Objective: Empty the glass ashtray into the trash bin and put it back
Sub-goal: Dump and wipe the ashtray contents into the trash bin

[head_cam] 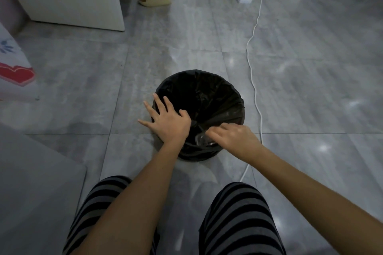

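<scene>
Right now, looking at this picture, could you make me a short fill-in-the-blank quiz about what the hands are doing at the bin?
1. The trash bin is lined with a ____ bag.
2. The glass ashtray is held by the ____ hand over the bin.
3. The left hand rests on the bin's rim with fingers ____.
4. A white ____ trails across the floor to the right of the bin.

Missing words: black; right; spread; cable

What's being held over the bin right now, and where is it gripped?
The right hand holds the glass ashtray by its near edge, over the trash bin. The left hand holds nothing; it rests spread on the bin's rim.
</scene>
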Motion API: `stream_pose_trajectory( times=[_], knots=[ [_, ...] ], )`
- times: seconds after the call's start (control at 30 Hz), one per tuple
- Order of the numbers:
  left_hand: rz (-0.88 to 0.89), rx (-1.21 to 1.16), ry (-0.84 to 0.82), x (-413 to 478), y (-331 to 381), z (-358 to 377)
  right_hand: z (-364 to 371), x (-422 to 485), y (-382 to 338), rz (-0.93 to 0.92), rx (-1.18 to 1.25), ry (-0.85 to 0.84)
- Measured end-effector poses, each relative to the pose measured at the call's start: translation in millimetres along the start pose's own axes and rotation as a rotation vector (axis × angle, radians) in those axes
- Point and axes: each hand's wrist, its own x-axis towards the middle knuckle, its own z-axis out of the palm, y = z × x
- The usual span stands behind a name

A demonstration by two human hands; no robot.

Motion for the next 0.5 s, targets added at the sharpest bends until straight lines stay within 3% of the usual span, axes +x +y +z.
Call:
stream_pose_trajectory(
  times=[0.07,0.1,0.23,0.33,0.4,0.43,0.5],
  knots=[
    [0.014,0.024,-0.003,-0.8,0.3,0.8,3.3,-2.2,3.6,-0.077,0.039,-0.092],
    [0.029,0.036,-0.01,-0.5,-1.2,0.6,1.6,-1.0,5.8,0.008,0.072,-0.088],
    [0.037,-0.063,-0.021,3.4,-1.5,-9.7,-22.6,20.9,8.8,0.776,0.413,0.093],
    [0.209,-0.23,0.071,1.3,5.1,-40.4,-50.9,40.5,31.4,1.202,0.759,0.19],
    [0.443,-0.333,0.06,5.0,-1.4,-53.6,-59.5,54.0,43.8,1.285,1.066,0.258],
    [0.543,-0.343,-0.024,3.0,-6.5,-53.6,-58.3,54.4,41.8,1.325,1.188,0.249],
    [0.707,-0.227,-0.129,-4.6,-13.4,-48.4,-54.7,51.2,33.7,1.355,1.328,0.209]
  ],
)
